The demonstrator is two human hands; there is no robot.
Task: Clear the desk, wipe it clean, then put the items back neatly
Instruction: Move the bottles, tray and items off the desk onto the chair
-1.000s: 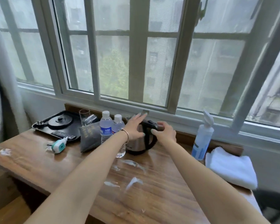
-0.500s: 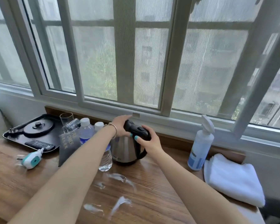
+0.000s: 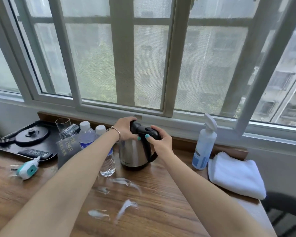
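A steel kettle (image 3: pixel 134 155) with a black lid and handle stands on the wooden desk (image 3: pixel 161 211) near the window. My left hand (image 3: pixel 125 129) grips the lid from the left. My right hand (image 3: pixel 161 140) grips the top of the black handle. Two water bottles (image 3: pixel 87 136) stand just left of the kettle, partly behind my left forearm. A dark bag (image 3: pixel 67 151) leans in front of them. White smears (image 3: pixel 126 205) streak the desk in front of the kettle.
A black tray (image 3: pixel 10 151) at the far left carries the kettle base (image 3: pixel 32 135), a remote (image 3: pixel 35 153) and two glasses (image 3: pixel 63 124). A teal and white device (image 3: pixel 28 170) lies beside it. A spray bottle (image 3: pixel 204 146) and folded white towel (image 3: pixel 236 175) sit at right. A dark chair (image 3: pixel 287 214) stands beyond the desk's right edge.
My left hand has curled from flat on the lid to a grip around it. My right hand has closed on the handle top. The view has shifted closer to the window.
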